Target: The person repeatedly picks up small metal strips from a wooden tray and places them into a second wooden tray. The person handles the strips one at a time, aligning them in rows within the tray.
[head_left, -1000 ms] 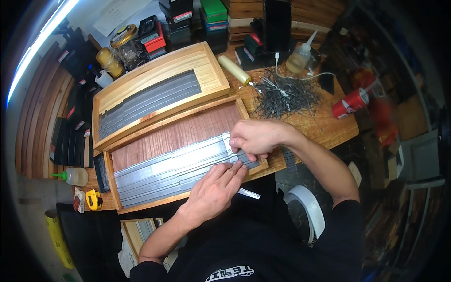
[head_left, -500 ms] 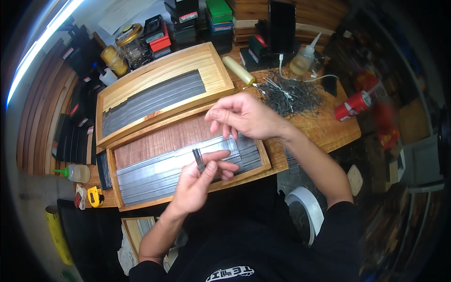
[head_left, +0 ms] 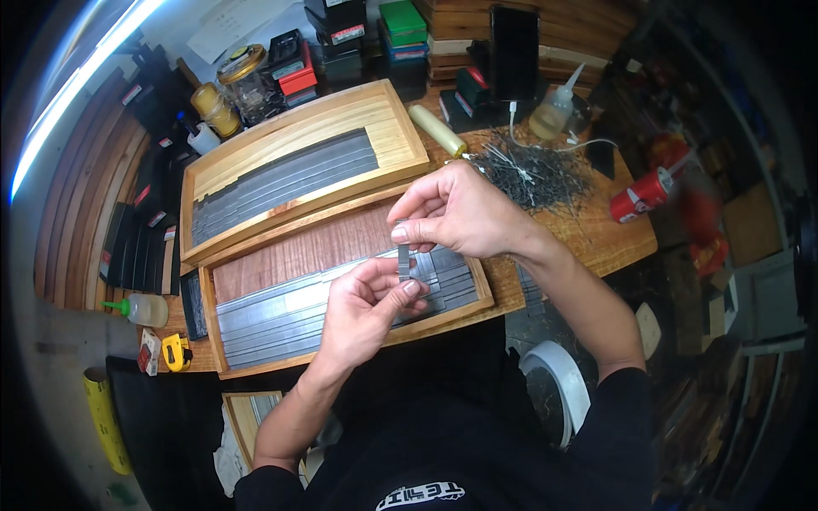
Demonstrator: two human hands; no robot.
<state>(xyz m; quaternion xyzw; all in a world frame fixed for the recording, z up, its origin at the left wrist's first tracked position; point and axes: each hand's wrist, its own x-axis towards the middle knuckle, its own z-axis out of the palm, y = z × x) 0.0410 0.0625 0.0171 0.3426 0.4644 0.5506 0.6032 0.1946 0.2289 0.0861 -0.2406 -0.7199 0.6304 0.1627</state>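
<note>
A slim, straight-edged bundle of grey, metallic-looking strips (head_left: 404,263) is pinched by the left hand (head_left: 362,311) below and the right hand (head_left: 467,213) above, both nearly closed, over a shallow rectangular wooden tray (head_left: 213,325).

You wear a black shirt (head_left: 477,426) with white lettering (head_left: 422,493) on its front; white print marks your red can (head_left: 641,194); labels (head_left: 348,34) on the black boxes (head_left: 334,14) are too small to read.
</note>
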